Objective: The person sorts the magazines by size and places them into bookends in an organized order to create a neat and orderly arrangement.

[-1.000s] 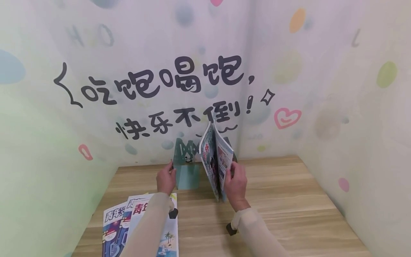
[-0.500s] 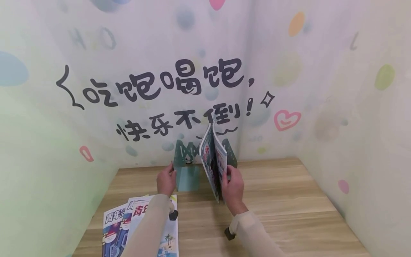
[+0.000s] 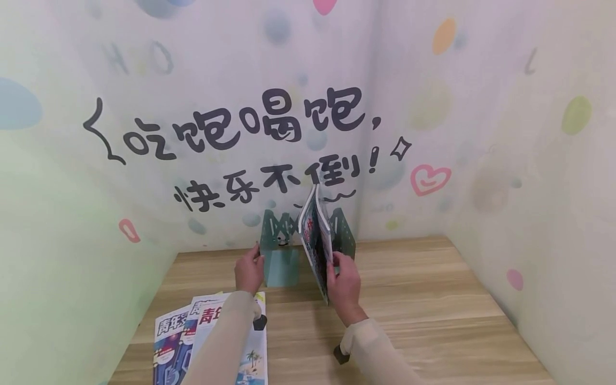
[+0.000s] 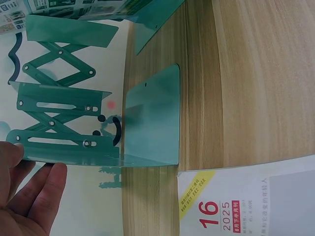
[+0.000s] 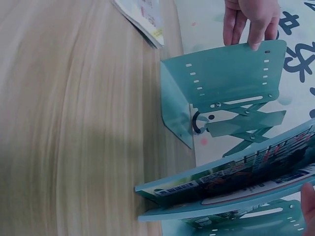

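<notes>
A green expandable bookend (image 3: 281,270) stands near the back wall, its crossed linkage (image 4: 56,71) stretched between upright plates. My left hand (image 3: 249,271) pinches the upper edge of its left end plate (image 5: 226,73) between thumb and fingers. Two magazines stand on edge side by side in the bookend's right part: the left magazine (image 3: 312,240) leans slightly, and the right magazine (image 3: 325,227) is close against it at the top. With thumb and fingers, my right hand (image 3: 345,283) holds the front edge of the right magazine. Behind it rises the bookend's right end plate (image 3: 344,238).
Several magazines (image 3: 255,342) lie flat and overlapping at the table's front left, under my left forearm. The wooden table (image 3: 423,299) extends to the right. A printed backdrop wall (image 3: 216,64) with large dark writing closes off the back, with side walls left and right.
My right hand has moved left, swinging the right magazine in toward the left one and uncovering more of the bookend's right end plate. The left hand keeps its grip in place.
</notes>
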Demonstrator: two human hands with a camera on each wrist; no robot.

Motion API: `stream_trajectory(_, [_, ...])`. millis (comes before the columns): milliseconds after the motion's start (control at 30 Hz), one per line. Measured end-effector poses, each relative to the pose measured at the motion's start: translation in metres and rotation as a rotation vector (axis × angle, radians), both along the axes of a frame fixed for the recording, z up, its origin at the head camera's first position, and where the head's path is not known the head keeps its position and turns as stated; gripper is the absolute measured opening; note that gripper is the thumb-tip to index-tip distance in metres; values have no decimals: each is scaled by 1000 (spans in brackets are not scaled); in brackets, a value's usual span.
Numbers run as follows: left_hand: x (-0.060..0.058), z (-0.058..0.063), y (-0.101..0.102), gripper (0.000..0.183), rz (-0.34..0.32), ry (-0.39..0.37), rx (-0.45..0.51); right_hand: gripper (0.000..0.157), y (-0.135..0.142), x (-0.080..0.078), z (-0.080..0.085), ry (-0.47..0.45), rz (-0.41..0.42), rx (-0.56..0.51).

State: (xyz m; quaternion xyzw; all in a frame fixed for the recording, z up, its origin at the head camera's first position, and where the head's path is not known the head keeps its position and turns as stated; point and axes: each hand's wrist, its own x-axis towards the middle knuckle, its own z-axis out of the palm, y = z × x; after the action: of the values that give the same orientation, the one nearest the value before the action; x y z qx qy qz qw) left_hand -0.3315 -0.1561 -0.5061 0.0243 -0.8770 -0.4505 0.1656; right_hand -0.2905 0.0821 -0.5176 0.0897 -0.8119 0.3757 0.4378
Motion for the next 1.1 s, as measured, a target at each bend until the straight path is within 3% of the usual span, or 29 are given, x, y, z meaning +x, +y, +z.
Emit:
stream_trajectory(333, [-3,-3,-2,38,4,52,-27,25,-1,1,-9,-1,56,13])
stream_trajectory(667, [-1,1,-1,39,0,19,-19,27,-5,4,-15,-92,72,5])
stream_trajectory(1100, [0,1,0,39,-3,23,-15,27,-11,6,-16,-132,79,16])
